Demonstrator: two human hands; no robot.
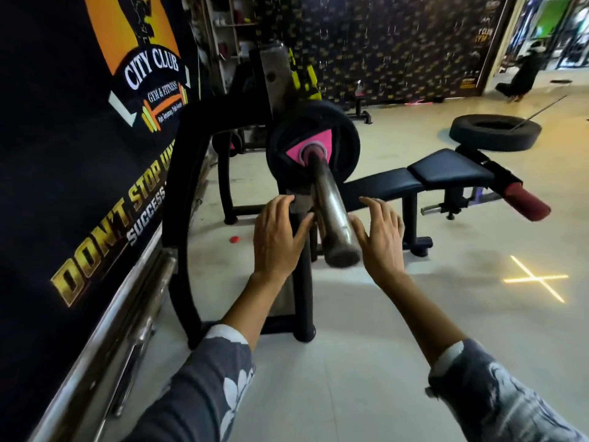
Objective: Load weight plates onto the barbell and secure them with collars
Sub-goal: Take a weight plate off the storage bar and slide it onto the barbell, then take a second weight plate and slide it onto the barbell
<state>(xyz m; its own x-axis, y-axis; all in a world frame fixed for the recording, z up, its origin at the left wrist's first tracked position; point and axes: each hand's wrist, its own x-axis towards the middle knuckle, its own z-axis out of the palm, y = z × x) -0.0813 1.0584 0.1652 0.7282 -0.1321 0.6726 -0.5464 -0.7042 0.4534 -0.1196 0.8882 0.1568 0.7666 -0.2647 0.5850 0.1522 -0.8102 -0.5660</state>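
Both hands' fingers spread, left hand [280, 237], right hand [379, 237], flanking scuffed steel barbell [331, 205], black plate [314, 145] with pink hub

A gym: a wall banner [95, 129] reads "CITY CLUB GYM & FITNESS"; a barbell [331, 199] carrying 1 black-and-pink weight plate [345, 135] rests on a black rack [178, 173], a padded workout bench [446, 172] stands beside it, and a tyre [494, 140] lies beyond.

Scuffed metal barbell sleeve [331, 205], matt plate [314, 143]
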